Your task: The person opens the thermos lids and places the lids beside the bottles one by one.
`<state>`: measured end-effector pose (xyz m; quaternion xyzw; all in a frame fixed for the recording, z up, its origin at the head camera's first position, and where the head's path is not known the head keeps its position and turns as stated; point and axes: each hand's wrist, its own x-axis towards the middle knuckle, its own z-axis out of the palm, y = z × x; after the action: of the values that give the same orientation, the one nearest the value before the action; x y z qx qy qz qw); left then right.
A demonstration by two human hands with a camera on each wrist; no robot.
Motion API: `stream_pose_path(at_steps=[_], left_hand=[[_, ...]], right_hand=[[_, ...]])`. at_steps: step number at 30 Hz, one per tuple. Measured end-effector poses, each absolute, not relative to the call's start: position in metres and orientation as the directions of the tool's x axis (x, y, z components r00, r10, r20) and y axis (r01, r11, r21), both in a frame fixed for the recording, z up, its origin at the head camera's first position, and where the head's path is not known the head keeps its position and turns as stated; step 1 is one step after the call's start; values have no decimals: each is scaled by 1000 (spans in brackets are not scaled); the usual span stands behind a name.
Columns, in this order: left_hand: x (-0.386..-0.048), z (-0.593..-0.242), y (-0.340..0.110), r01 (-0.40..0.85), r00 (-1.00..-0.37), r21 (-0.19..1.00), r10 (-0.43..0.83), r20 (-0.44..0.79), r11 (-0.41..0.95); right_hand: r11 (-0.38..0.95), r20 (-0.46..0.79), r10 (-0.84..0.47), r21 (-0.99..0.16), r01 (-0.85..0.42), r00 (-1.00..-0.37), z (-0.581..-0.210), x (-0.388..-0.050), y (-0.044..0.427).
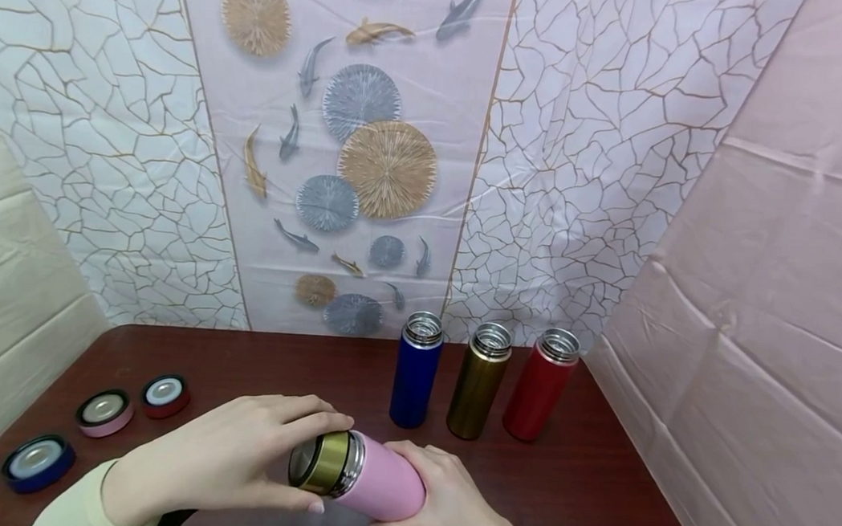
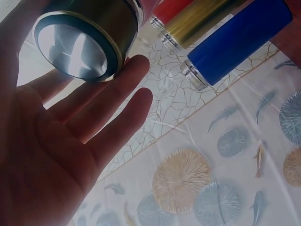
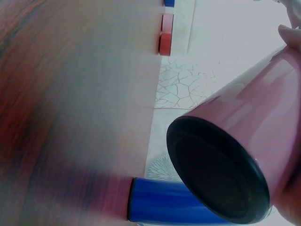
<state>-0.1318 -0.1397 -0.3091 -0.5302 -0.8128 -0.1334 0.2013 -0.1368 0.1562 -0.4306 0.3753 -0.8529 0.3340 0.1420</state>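
A pink thermos bottle (image 1: 384, 479) is tilted above the table near its front edge, its neck toward the left. My right hand (image 1: 450, 490) grips it round the bottom end. In the right wrist view its black base (image 3: 216, 172) faces the camera. A gold lid (image 1: 329, 462) sits at the mouth of the bottle, with some of the silver neck showing between them. My left hand (image 1: 228, 454) pinches this lid between thumb and fingers. The left wrist view shows the lid's shiny top (image 2: 73, 49); whether its thread is engaged cannot be seen.
Blue (image 1: 415, 379), gold (image 1: 478, 387) and red (image 1: 539, 391) lidless bottles stand at the back right of the dark table (image 1: 277, 367). On the left lie blue (image 1: 38, 465), pink (image 1: 105, 414) and red (image 1: 165, 396) lids, undersides up. Patterned cloth walls (image 1: 580, 144) surround the table.
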Motion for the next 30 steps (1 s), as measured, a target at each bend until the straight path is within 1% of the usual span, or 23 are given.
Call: stream_pose_path(at_steps=[4,9,14,18,21,25,30], left_hand=[[-132,-309,-140,913,-357,-5,801,480,409],[-132,-309,-140,909,-347,-28,793,501,415],[-132,-310,-142,890,-374,-22,756,538,456],[-133,-309,-147,872,-401,3,712,577,489],[-136,-306,-154,848,-444,25,685,578,529],[-141,-302,-168,797,-521,56,637,568,601],[-147,-299,-188,742,-587,109,564,581,661]], right_hand=[[494,488,-547,-468,-733,-680,-431,-137,156],[511,497,-549,-436,-741,-671,-431,-138,156],[530,510,-546,-404,-746,-664,-432,-138,157],[531,517,-531,-415,-739,-671,-432,-137,159],[529,508,-520,-440,-726,-687,-431,-138,161],[537,498,-510,-453,-711,-702,-431,-138,162],[539,487,-507,-465,-702,-711,-433,-136,163]])
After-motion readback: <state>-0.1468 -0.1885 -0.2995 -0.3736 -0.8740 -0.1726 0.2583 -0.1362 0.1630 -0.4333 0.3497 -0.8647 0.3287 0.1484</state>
